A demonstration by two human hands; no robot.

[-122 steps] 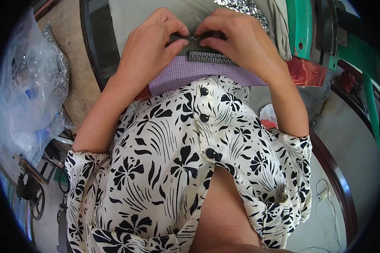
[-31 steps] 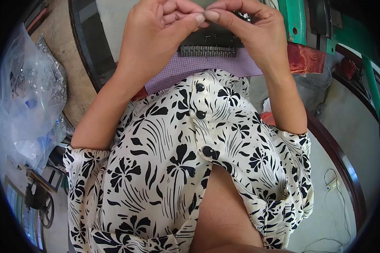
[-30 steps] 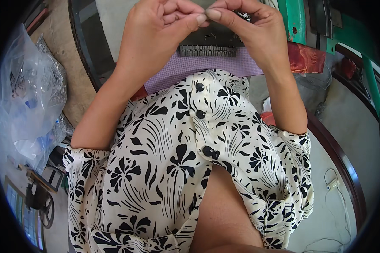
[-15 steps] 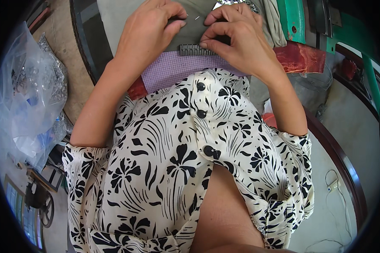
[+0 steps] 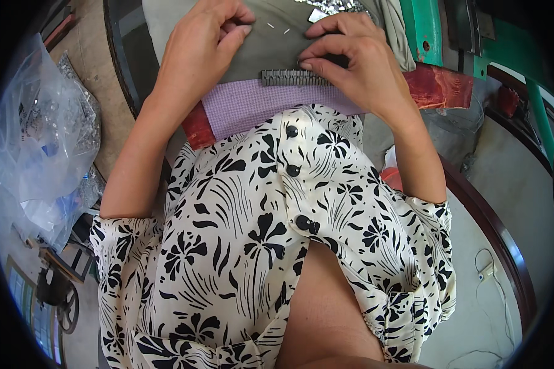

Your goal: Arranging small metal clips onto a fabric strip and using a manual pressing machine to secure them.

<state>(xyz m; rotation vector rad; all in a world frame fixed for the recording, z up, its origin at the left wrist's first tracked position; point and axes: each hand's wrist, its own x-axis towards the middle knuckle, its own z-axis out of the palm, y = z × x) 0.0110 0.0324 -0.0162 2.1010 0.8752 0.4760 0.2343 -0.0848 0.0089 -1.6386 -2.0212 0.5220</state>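
My left hand (image 5: 212, 37) is held over the grey-green cloth (image 5: 252, 52) with its fingers curled and the thumb close to the index finger. I see nothing between them. Just right of its fingertips, two short, thin, shiny pins (image 5: 271, 26) lie apart on the cloth. My right hand (image 5: 357, 55) pinches a small thin metal piece between thumb and index finger, too small to make out fully. Under that hand, a dark toothed metal strip (image 5: 283, 78) rests at the border of the cloth and a lilac woven mat (image 5: 246, 104); its right end is hidden.
Shiny silver pieces (image 5: 341, 6) are heaped at the far side beyond my right hand. A green metal frame (image 5: 421, 37) stands at the right. Clear plastic bags (image 5: 49, 141) are at the left. A reddish board (image 5: 440, 86) shows under the mat.
My left hand has drawn back to the left, leaving a pin lying on the cloth beside the other. The right hand has shifted slightly right, showing more of the toothed strip.
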